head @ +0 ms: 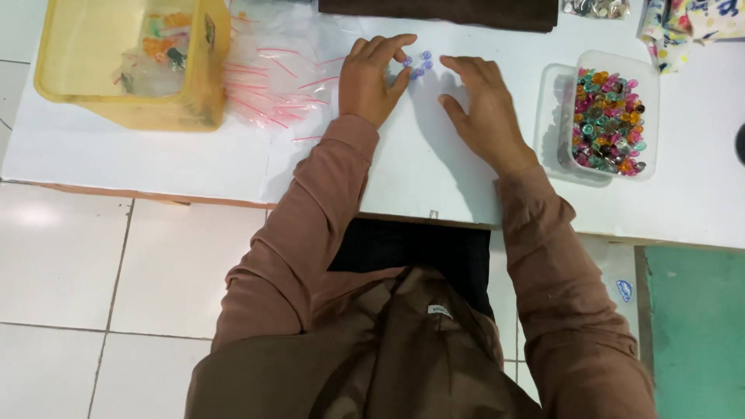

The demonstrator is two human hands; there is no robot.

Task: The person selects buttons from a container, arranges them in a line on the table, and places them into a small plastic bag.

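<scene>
My left hand rests on the white table, its fingertips touching a small cluster of blue beads. To the right of the beads, my right hand lies flat on the table with fingers spread and nothing in it. A clear plastic tub full of several multicoloured beads stands just right of my right hand. Left of my left hand lies a heap of small clear zip bags with red strips.
A yellow plastic bin holding filled bags stands at the back left. A dark brown cloth lies along the far edge, patterned fabric at the back right. White floor tiles and a green mat lie below the table edge.
</scene>
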